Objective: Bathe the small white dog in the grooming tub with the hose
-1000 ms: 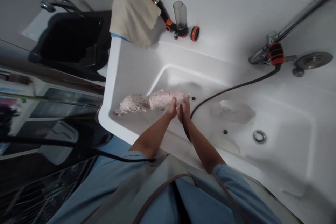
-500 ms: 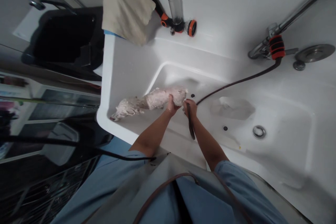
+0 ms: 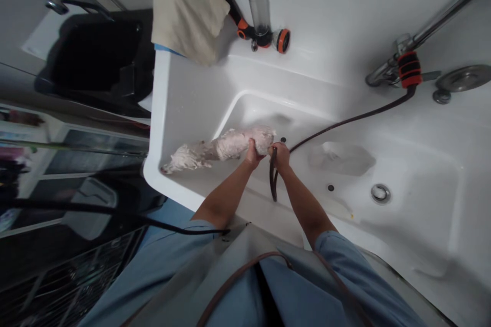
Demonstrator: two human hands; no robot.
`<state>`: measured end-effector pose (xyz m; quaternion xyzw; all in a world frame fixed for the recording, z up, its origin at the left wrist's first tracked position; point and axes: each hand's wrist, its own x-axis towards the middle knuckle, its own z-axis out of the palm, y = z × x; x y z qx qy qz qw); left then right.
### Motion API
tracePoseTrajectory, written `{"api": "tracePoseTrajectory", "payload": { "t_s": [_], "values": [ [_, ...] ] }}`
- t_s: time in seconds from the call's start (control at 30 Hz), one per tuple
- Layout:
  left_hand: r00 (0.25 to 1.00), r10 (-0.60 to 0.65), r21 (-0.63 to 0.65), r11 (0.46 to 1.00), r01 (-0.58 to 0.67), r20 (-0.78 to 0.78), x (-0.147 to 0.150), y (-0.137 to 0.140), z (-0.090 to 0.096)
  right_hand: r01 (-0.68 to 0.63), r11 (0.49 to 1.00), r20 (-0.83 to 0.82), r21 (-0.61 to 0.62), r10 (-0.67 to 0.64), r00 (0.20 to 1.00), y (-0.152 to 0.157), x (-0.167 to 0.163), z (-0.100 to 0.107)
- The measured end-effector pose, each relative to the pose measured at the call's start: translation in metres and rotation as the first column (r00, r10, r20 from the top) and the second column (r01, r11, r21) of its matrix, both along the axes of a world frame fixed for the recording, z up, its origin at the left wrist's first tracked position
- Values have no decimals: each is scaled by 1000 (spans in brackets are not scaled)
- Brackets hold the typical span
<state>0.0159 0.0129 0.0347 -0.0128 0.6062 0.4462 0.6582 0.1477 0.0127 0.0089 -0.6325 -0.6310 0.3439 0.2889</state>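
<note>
A wet, white-furred dog (image 3: pixel 230 144) stands in the left part of the white tub (image 3: pixel 238 74), its head toward the left rim and its rear toward my hands. My left hand (image 3: pixel 253 153) grips the dog's hind end, with the thumb on top of the fur. Close beside it, my right hand (image 3: pixel 281 156) is closed around a dark hose (image 3: pixel 339 123) near the dog's rear. A loop of the hose hangs below that hand. The hose's end is hidden by my fingers and cannot be made out.
A beige towel (image 3: pixel 187 10) hangs over the tub's back left corner. Next to it lies an orange-and-black sprayer (image 3: pixel 263 38) with a clear cylinder. A tap fitting (image 3: pixel 409 69) feeds the hose. The drain (image 3: pixel 380 193) is at right; a black basin (image 3: pixel 95 59) stands at left.
The hose loop under my right hand has swung left and now hangs as a narrow double strand. Both hands stay close to the dog's hind end. The view has shifted slightly.
</note>
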Motion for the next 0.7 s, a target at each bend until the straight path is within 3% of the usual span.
{"api": "tracePoseTrajectory", "payload": {
  "t_s": [0.13, 0.23, 0.4, 0.53, 0.7],
  "values": [
    [999, -6, -1, 1000, 6, -34, 2, -1, -3, 4, 1000, 79, -23, -3, 997, -5, 9, -4],
    [1000, -7, -6, 1000, 7, -22, 2, -1, -6, 78, 996, 90, -39, -74, 993, -4, 21, -10],
    [999, 40, 6, 999, -40, 2, -4, 3, -3, 235, 966, -77, -103, -244, 967, -5, 41, -15],
    [998, 60, -5, 998, -60, -2, -2, 5, 4, 152, 987, -239, -50, -160, 958, -8, 29, -12],
    [999, 41, -28, 999, -41, -5, 1, 2, 3, 40, 999, -166, -27, -44, 985, -2, 4, -7]
  ]
}}
